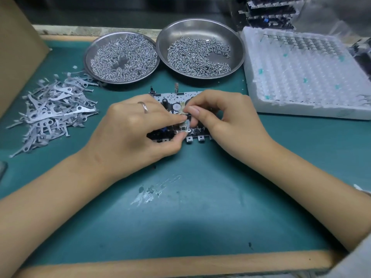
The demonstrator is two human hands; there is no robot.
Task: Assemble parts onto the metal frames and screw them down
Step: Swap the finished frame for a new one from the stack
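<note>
A perforated metal frame with black parts and a white gear lies flat on the green mat, at the centre. My left hand, with a ring on one finger, covers the frame's left half; its thumb and fingertips pinch a small silvery part near the frame's front edge. My right hand reaches in from the right, fingers curled, and its fingertips pinch the same small part from above. Both hands hide most of the frame's middle.
A heap of flat grey metal levers lies at the left. Two steel dishes hold small screws, one at the back left and one at the back centre. A white foam tray stands at the right. Cardboard walls the far left.
</note>
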